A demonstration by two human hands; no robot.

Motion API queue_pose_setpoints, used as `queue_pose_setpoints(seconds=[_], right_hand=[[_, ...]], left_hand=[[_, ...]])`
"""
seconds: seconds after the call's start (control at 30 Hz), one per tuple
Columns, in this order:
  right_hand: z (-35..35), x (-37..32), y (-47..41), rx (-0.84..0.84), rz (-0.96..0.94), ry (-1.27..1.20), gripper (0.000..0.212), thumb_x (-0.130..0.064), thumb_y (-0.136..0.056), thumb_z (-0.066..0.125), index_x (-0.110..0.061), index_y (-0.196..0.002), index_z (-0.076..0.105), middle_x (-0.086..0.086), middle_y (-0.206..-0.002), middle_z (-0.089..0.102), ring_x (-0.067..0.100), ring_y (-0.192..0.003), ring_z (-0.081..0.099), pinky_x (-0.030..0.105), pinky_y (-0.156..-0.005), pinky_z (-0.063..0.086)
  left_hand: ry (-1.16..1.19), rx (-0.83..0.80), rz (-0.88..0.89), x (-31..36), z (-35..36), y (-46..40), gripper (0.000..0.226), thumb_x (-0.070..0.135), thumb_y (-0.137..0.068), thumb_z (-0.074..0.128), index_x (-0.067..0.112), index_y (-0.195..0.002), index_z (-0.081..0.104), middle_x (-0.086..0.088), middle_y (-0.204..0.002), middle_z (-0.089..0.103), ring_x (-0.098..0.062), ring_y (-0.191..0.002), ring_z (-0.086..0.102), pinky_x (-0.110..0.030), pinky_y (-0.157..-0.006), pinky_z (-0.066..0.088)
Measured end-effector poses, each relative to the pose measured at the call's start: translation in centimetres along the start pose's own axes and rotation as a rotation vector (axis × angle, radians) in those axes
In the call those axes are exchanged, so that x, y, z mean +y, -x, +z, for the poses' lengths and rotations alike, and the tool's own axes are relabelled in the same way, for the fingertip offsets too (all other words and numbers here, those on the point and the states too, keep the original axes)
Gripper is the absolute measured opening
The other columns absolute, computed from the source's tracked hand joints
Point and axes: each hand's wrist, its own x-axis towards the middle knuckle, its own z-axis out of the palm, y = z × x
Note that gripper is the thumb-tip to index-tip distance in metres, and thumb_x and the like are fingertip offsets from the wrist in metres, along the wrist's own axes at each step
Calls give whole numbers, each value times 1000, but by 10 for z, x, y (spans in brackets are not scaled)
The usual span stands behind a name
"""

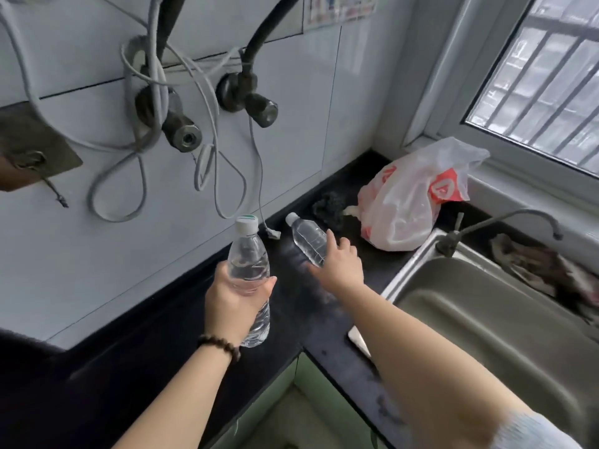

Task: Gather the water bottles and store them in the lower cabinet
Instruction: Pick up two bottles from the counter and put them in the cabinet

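My left hand grips a clear water bottle with a white and green cap, held upright above the black counter. A second clear bottle with a white cap lies tilted on the counter near the corner. My right hand rests over its lower half, fingers spread around it and touching it; the grip is not closed. Green lower cabinet fronts show below the counter edge.
A steel sink with a thin tap sits to the right. A white and red plastic bag and a dark scrubber lie in the corner. Cables and valves hang on the wall. A cloth lies behind the sink.
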Motion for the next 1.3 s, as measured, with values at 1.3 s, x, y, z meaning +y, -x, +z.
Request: queue_pose_setpoints(seconds=[1.3], right_hand=[[58,-131,270,-300,-869,-301,65,-55,-81,62,-28,-132,33,-6,-125,52,20,-101,59,33,-74,48]], left_hand=[[-63,1094,-596,-70,-184,297,43,46,-67,82,26,-94,56,13,-80,64,-17,-76,63,-30,-69,50]])
